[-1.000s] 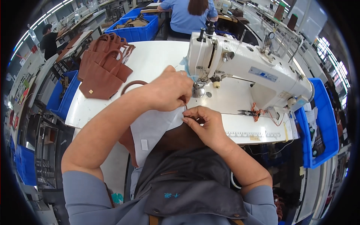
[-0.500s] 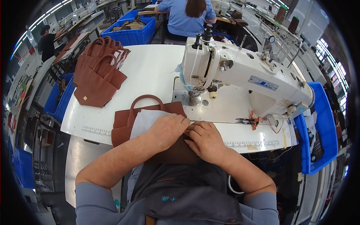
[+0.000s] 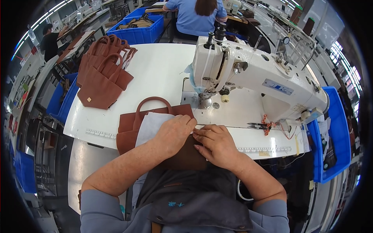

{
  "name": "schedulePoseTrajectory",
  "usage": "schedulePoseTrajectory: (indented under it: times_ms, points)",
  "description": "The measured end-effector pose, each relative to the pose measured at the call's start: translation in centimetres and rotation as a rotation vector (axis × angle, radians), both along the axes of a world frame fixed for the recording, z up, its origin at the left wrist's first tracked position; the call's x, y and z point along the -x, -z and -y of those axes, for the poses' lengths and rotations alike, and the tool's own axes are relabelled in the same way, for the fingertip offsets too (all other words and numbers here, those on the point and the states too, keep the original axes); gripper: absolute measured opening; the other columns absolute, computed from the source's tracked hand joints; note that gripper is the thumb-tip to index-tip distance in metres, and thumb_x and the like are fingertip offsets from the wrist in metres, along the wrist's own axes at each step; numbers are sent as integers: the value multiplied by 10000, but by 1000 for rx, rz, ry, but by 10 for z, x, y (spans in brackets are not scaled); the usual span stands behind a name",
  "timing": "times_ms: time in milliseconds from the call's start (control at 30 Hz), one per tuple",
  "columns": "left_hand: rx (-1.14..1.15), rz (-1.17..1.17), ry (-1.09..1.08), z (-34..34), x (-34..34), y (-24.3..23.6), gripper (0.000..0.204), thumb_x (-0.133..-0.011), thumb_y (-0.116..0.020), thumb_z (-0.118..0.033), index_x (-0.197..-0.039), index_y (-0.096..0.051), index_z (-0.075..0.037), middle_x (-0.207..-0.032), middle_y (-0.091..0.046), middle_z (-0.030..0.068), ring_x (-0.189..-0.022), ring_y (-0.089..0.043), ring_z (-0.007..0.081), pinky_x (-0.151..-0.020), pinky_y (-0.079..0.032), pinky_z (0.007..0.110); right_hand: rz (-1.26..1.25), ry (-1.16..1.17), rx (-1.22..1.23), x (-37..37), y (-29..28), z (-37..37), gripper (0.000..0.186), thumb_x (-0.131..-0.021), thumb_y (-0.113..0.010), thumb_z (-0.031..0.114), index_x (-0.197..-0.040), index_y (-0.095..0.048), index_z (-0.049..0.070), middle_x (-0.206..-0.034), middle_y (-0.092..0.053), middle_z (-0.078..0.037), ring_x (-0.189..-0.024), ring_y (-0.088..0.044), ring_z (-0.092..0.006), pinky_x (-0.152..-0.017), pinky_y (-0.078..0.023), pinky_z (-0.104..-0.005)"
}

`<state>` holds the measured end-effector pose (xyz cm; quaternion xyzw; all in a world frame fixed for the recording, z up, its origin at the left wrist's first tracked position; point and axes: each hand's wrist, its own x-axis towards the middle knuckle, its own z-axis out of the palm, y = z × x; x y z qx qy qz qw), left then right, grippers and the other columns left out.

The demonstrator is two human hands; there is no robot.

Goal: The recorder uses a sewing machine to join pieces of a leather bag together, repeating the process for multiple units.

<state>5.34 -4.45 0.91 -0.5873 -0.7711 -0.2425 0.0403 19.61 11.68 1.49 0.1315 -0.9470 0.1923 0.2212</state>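
Observation:
A reddish-brown leather bag piece (image 3: 126, 128) with a looped handle lies at the front edge of the sewing table. White lining cloth (image 3: 149, 125) folds over it, and a dark brown panel (image 3: 184, 157) hangs toward my lap. My left hand (image 3: 175, 134) is closed, pinching the upper edge of the work beside the lining. Close against it, my right hand (image 3: 215, 143) pinches the same edge, thumb bent below the fingers. The fingertips nearly meet and hide the exact spot they hold. The sewing machine's needle area (image 3: 204, 101) stands just beyond, apart from the work.
A stack of brown handled bag pieces (image 3: 103, 83) lies at the table's far left. Small snips (image 3: 257, 126) with orange cord rest by the machine base (image 3: 276, 105). Blue bins (image 3: 334, 134) flank the table. A co-worker in a blue shirt (image 3: 196, 17) sits ahead.
The view has shifted slightly. Both hands stay at the same edge, with the fingers moving a little. In the background, a person in black has raised an arm.

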Motion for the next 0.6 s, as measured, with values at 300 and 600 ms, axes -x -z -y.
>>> schedulePoseTrajectory:
  times_ms: [300,600]
  points:
    - [-83,-69,-87,-1,13,2,273,-830,-671,-104,-1070,-786,-166,-1192,-716,22,-1135,-619,263,-982,-391,497,-10,-17,-28,4,-2,-8,294,-826,-755,187,-1087,-730,52,-1140,-708,-32,-1091,-616,-232,-904,-460,-392]
    - [-64,32,-62,-7,29,13,273,-901,-629,-144,-1127,-782,-139,-1267,-716,45,-1271,-598,242,-1157,-333,499,-21,-29,-39,15,1,-20,275,-802,-780,208,-1024,-742,52,-1169,-706,-45,-1138,-603,-245,-937,-462,-392]
